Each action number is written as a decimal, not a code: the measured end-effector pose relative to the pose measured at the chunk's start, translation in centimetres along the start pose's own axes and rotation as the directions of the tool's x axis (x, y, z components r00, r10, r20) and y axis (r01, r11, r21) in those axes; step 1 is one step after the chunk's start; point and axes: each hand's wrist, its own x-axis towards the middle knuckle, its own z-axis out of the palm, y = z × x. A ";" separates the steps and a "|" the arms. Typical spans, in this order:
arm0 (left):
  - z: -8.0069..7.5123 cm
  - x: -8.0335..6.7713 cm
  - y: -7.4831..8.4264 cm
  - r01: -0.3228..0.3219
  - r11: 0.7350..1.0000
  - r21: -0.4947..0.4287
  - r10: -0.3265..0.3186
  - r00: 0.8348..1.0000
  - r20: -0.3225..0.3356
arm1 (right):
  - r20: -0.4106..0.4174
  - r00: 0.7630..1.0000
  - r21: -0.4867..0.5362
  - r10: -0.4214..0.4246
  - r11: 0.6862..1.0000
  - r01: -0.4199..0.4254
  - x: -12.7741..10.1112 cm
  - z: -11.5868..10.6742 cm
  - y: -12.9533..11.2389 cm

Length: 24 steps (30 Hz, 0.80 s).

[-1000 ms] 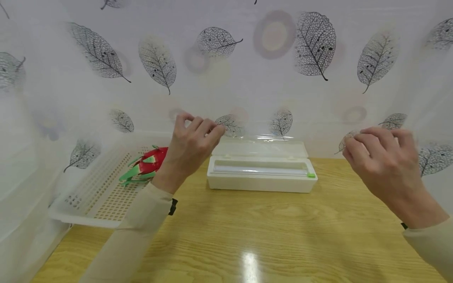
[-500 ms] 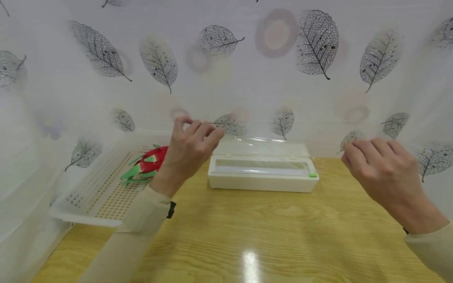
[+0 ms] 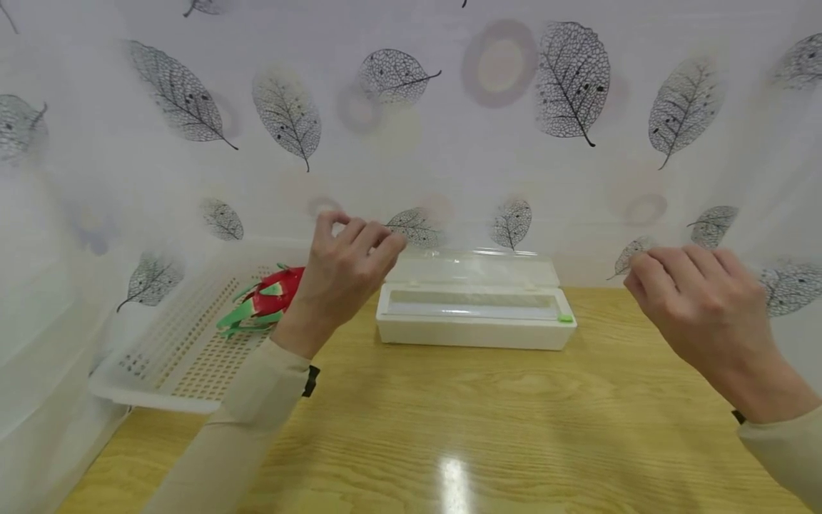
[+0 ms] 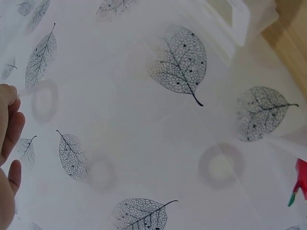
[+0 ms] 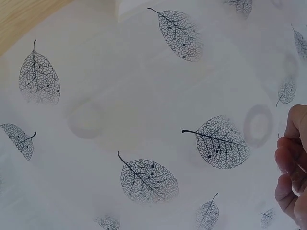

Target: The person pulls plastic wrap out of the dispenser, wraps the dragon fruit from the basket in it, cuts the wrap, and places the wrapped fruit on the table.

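A white cling-film dispenser box (image 3: 475, 332) lies open at the back of the wooden table (image 3: 481, 428), its lid tipped back. A thin clear film (image 3: 475, 252) shows as a glinting edge above the box, stretched between my hands. My left hand (image 3: 359, 235) is raised at the box's left end with fingers curled, pinching the film. My right hand (image 3: 668, 275) hovers beyond the box's right end, fingers curled on the film's other side. In the wrist views only fingertips (image 4: 7, 129) (image 5: 290, 163) show against the leaf-print sheet.
A white perforated basket (image 3: 160, 385) stands at the left with a red and green dragon fruit (image 3: 266, 300) in it, behind my left wrist. A leaf-print plastic sheet (image 3: 411, 128) covers the wall behind and the left side. Bare wood lies in front of the box.
My right hand dipped slightly, then rose back a little. The left hand and the box have hardly moved.
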 end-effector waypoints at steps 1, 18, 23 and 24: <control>0.0 0.1 0.0 0.000 1.000 -0.003 0.000 1.000 -0.001 | 0.001 1.000 -0.006 0.002 1.000 -0.002 0.0 0.0 0.1; -0.4 1.2 -0.5 0.041 0.999 -0.032 -0.041 0.999 0.003 | -0.024 0.997 0.010 0.067 0.998 -0.067 1.7 0.0 0.7; -0.2 1.8 -1.3 0.058 0.997 -0.043 -0.056 0.997 0.047 | 0.067 0.994 0.053 0.085 0.995 -0.088 2.7 -0.1 1.3; -0.1 2.0 -1.5 0.061 0.997 -0.049 -0.058 0.997 0.056 | 0.089 0.992 0.057 0.084 0.994 -0.090 2.9 0.0 1.5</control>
